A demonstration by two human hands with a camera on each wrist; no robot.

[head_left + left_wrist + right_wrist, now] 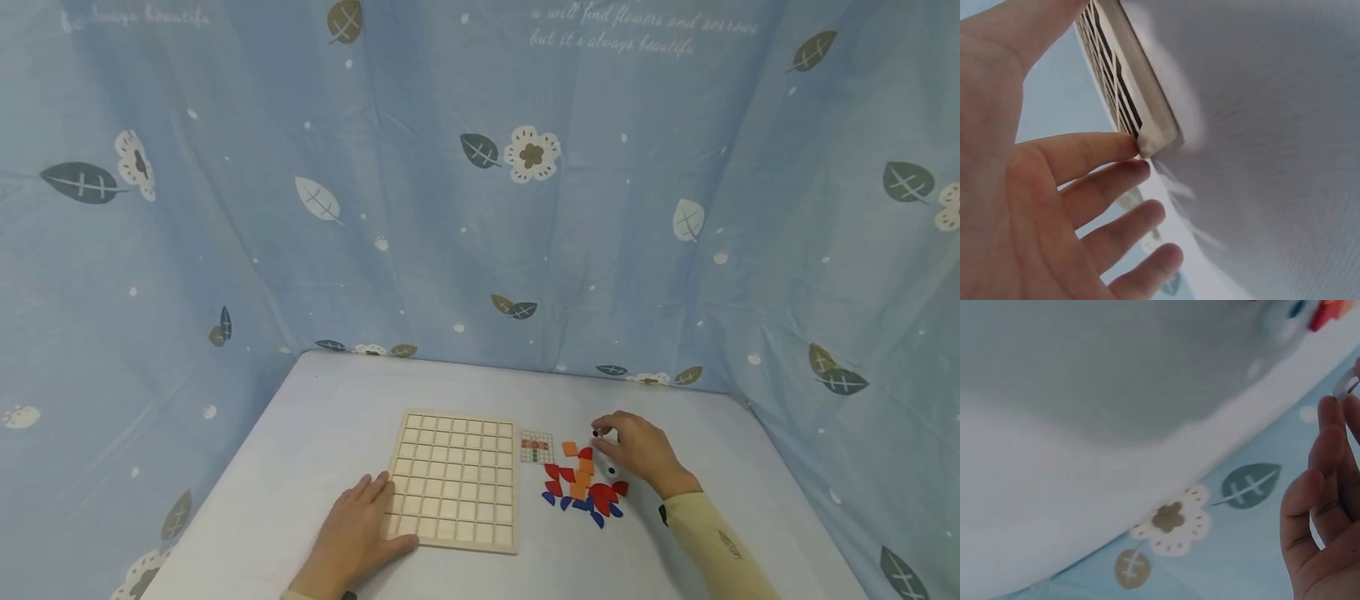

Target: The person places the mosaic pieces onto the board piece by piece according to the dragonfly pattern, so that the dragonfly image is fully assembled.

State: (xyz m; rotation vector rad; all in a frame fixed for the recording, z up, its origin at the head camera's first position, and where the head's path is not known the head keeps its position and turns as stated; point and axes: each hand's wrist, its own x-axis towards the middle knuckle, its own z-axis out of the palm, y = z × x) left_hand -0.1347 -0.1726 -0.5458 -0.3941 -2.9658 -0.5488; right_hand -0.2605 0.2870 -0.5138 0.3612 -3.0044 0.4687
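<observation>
A square-gridded wooden board lies on the table in the head view. My left hand rests at its lower left corner, fingers extended along the side and thumb by the near edge; the left wrist view shows fingertips right at the frame's corner. Above the loose pieces, my right hand pinches a small white piece with a black dot, like an eye. A similar white piece sits on the table below that hand. The right wrist view catches the pinched white piece only at its edge.
Between board and right hand lies a small pattern card with a grid. Beside it are scattered several red pieces, orange pieces and blue pieces. A blue patterned curtain surrounds the white table.
</observation>
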